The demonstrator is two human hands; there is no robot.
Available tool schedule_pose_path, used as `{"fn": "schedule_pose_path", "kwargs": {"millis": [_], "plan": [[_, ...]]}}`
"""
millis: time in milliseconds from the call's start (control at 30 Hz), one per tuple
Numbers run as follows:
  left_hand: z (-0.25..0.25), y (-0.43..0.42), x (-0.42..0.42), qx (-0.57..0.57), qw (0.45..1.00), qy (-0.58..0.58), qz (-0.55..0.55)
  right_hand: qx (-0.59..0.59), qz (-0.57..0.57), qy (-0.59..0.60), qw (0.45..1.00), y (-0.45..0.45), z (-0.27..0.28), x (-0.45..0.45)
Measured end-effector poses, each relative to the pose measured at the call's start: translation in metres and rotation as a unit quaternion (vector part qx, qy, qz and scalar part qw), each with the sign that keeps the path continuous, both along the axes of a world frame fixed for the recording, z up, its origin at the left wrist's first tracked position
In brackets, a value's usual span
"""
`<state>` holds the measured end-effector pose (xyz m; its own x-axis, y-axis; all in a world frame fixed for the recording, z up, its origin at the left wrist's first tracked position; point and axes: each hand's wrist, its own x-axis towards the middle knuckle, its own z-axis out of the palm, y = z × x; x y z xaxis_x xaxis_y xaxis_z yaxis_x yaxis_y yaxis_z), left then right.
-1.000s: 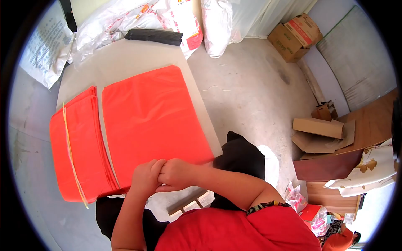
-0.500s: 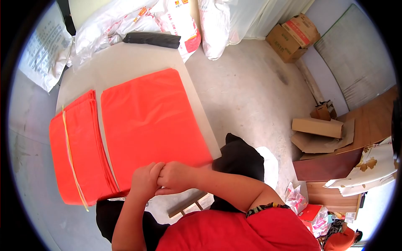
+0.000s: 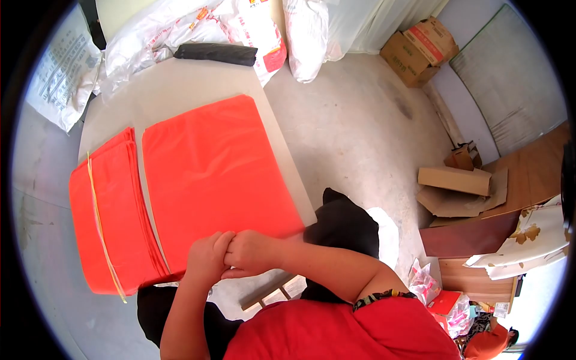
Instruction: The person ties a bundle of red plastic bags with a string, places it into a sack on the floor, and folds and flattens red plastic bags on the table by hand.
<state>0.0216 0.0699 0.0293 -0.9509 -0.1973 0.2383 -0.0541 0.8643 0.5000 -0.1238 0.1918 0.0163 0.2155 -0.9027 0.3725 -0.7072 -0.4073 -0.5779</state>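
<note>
My left hand (image 3: 205, 259) and my right hand (image 3: 252, 251) are clasped at the near edge of the table (image 3: 174, 84), fingers closed together over one another; I cannot tell whether anything is tucked between them. Just beyond them lies the larger red pile (image 3: 219, 174), flat and smooth, its near edge partly behind my knuckles, though I can't say whether I touch it. Just to its left, across a narrow gap, is the strapped red pile (image 3: 114, 240), several layers showing along its right edge, with thin yellowish strands (image 3: 101, 219) running across it. At the far end a black roll (image 3: 216, 54) lies by white plastic bags (image 3: 153, 42) printed in red and orange, the characters too small for me to read; the one at the right carries a solid red patch. On the far left, a pale sack (image 3: 63, 78) bears rows of grey-blue print, too blurred to make out. Far right on the floor, a brown carton (image 3: 408, 60) shows faint green lettering, and the box on it (image 3: 431, 39) has a red band with pale marks I can't read.
</note>
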Motion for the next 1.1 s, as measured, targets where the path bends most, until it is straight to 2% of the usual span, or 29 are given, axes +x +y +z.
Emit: {"fn": "schedule_pose_path", "kwargs": {"millis": [700,800,900,1000,1033,1100], "plan": [[-0.001,0.0,0.001,-0.014,1.0,-0.005,-0.006,0.019,0.001,0.003,1.0,0.001,0.004,-0.002],[0.003,-0.001,0.001,-0.009,0.999,-0.047,-0.012,0.038,0.018,0.041,0.998,0.001,0.006,-0.005],[0.0,0.0,-0.001,-0.007,1.0,-0.013,0.012,0.036,-0.009,0.057,0.998,0.0,0.007,-0.011],[-0.005,0.0,-0.003,0.036,0.994,0.036,0.096,0.033,-0.09,-0.017,0.995,0.001,0.012,-0.022],[-0.006,-0.005,0.0,0.036,0.996,0.013,0.086,0.055,-0.134,-0.006,0.989,0.001,0.017,-0.029],[-0.002,-0.012,0.007,0.037,0.997,-0.031,0.062,0.114,-0.177,-0.055,0.976,0.005,0.022,-0.04]]}}
